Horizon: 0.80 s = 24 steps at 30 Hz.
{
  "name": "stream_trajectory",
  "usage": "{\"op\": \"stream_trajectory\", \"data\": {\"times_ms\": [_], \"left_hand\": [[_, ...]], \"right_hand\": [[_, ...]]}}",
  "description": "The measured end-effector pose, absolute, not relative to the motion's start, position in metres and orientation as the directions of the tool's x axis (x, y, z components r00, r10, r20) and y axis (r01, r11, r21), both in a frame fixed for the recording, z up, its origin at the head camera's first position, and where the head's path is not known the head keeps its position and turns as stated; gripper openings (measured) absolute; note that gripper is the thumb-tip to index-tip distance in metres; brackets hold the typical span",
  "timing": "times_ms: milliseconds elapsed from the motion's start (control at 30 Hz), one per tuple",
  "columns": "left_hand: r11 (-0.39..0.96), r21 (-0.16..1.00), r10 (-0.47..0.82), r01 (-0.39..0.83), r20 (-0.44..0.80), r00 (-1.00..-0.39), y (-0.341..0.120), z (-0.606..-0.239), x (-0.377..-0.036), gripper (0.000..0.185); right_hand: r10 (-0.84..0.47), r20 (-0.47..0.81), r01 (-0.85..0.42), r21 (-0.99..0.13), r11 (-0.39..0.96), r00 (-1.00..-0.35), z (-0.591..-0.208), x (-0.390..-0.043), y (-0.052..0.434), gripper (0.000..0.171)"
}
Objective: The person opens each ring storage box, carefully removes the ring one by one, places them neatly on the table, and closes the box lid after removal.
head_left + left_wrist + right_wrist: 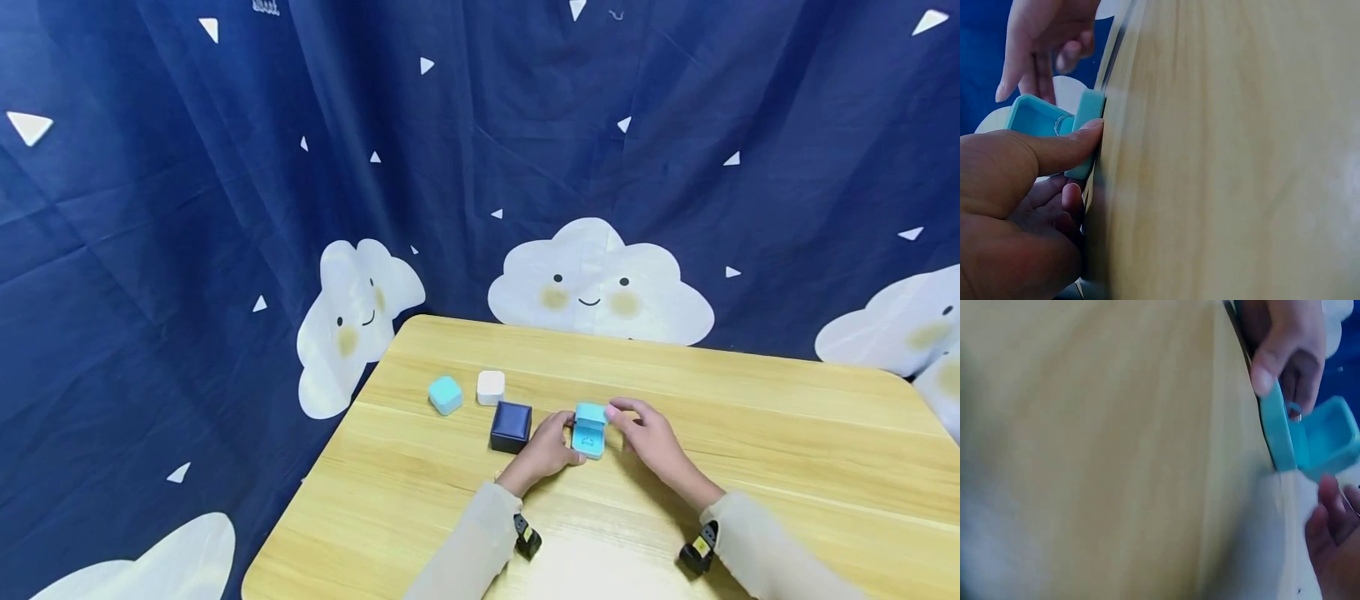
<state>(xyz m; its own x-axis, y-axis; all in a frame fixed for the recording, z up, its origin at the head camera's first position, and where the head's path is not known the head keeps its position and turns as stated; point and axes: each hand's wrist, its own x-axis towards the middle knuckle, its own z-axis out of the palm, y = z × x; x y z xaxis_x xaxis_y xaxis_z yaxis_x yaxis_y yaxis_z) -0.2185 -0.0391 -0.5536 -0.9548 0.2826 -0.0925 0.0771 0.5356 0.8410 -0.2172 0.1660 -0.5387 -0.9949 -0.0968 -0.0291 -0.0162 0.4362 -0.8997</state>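
Just R of the navy box (512, 426), the ring box (588, 451) sits on the table (420, 500) w/ its lid (592, 413) up & a ring (1057, 127) in its slot. L hand (550, 452) is btwn the two boxes, thumb & fingers pinching the ring box's base; narrow grip, on that box only. R hand (656, 442) is farther R of the navy box, fingers by the lid's edge, loose & gripping nothing afaict; can't tell if a fingertip touches.

Progress, my read: opening looks done, lid well up, ring in place. Prob. left: seeing to the ring or lid, then letting go. The other 3 look shut, no hand gripping them: navy box itself, white box (491, 388) just behind it, teal cube (446, 395) behind it & to its L.

Room: tight btwn navy box & L hand, so a swing that way could bump it. Behind the navy box, past the white box, is bare wood up to the back edge, curtain (750, 108) beyond. L edge lies past the teal cube. Far R of the navy box is a wide bare stretch, prob. the easiest way out.
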Motion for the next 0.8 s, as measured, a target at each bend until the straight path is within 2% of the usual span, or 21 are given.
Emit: {"op": "stream_trajectory", "data": {"times_ms": [100,233,367,500,800], "left_hand": [[0.54,0.836,0.288,0.095,-0.078,-0.954,-0.039,-0.553,-0.218,0.069],[0.546,0.829,0.299,0.119,-0.06,-0.952,-0.039,-0.553,-0.219,0.067],[0.548,0.828,0.303,0.118,-0.065,-0.951,-0.039,-0.553,-0.22,0.067],[0.544,0.832,0.299,0.109,-0.07,-0.952,-0.039,-0.552,-0.219,0.067],[0.552,0.827,0.297,0.106,-0.076,-0.952,-0.041,-0.553,-0.218,0.067]], "right_hand": [[-0.022,0.124,-0.119,-0.857,0.501,-0.992,-0.538,-0.206,0.161,0.046],[-0.011,0.33,-0.278,-0.778,0.563,-0.944,-0.54,-0.191,0.154,0.019],[-0.071,0.441,-0.389,-0.69,0.61,-0.895,-0.544,-0.18,0.149,0.013],[-0.12,0.418,-0.386,-0.642,0.663,-0.901,-0.547,-0.177,0.145,0.017],[-0.136,0.293,-0.299,-0.636,0.712,-0.946,-0.549,-0.182,0.137,0.019]]}}
